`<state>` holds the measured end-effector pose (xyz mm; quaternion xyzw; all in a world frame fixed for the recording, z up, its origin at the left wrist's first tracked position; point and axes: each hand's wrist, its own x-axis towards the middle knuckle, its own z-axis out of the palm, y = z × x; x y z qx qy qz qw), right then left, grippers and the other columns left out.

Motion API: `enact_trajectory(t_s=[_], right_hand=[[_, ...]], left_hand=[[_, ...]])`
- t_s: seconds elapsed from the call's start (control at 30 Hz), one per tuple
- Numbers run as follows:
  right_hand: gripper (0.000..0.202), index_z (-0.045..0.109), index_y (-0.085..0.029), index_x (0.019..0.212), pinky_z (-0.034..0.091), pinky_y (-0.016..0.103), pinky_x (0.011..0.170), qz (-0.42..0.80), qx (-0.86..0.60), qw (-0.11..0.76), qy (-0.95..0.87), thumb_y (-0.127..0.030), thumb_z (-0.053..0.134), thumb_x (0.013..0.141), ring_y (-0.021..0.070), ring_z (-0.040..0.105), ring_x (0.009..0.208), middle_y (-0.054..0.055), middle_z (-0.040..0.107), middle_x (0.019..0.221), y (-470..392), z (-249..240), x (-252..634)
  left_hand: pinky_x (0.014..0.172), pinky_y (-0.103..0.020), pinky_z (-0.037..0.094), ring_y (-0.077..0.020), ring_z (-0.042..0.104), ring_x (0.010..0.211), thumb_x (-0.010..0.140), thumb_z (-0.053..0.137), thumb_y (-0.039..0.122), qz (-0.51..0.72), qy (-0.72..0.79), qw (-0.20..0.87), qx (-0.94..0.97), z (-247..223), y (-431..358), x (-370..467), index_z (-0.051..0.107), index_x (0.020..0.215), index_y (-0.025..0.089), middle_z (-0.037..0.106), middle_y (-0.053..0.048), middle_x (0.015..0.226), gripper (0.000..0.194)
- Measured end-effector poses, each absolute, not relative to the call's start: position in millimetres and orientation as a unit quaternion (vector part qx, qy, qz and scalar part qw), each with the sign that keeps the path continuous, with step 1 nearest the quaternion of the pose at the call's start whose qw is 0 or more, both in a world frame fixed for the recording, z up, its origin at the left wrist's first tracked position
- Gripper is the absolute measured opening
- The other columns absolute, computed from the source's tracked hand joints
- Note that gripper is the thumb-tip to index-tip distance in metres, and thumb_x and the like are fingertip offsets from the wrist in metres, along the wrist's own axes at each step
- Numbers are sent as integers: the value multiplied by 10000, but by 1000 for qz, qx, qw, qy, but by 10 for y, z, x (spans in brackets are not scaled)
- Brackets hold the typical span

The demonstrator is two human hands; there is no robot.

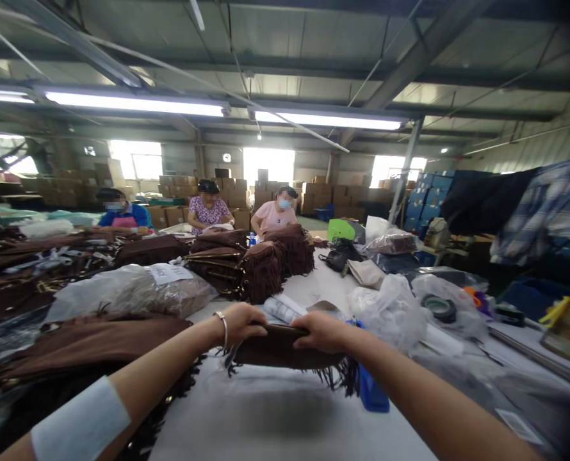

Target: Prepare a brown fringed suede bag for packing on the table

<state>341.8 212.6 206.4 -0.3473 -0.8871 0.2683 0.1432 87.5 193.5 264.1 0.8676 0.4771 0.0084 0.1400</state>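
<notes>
A dark brown fringed piece [285,349] is held up above the white table [208,416], its fringe hanging at both ends. My left hand [244,325], with a bangle on the wrist, pinches its upper edge left of the middle. My right hand [321,331] grips the same edge further right. Both hands are closed on it, thumbs toward each other. Behind it lie rolled white papers [285,308]. A blue plastic object [374,390] stands beside the piece, near my right forearm.
Brown fringed bags [266,262] are stacked ahead. On the left are more brown pieces [93,346] and a plastic-wrapped bundle [141,288]. Clear plastic bags [385,307] and a tape roll [439,308] lie at right. Three people sit across the table.
</notes>
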Motion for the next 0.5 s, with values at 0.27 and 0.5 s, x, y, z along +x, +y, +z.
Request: enact_trajectory(t_s=[0.27,0.5], right_hand=[[228,664,-218,959,356,225,580,218,-334,87,-913,-339,550,802,130,519,641,-16,609,722,2063,2259,3148],[251,676,-216,960,347,252,575,161,-344,44,-924,-360,553,795,152,517,639,21,623,735,2083,2632,3326]], left_hand=[[709,-268,441,-185,581,783,726,615,451,83,516,196,830,2712,1827,504,574,1194,183,650,-38,936,541],[985,-311,384,-237,524,1136,742,639,485,144,490,302,805,2668,1601,284,518,1267,204,611,-42,1200,608]])
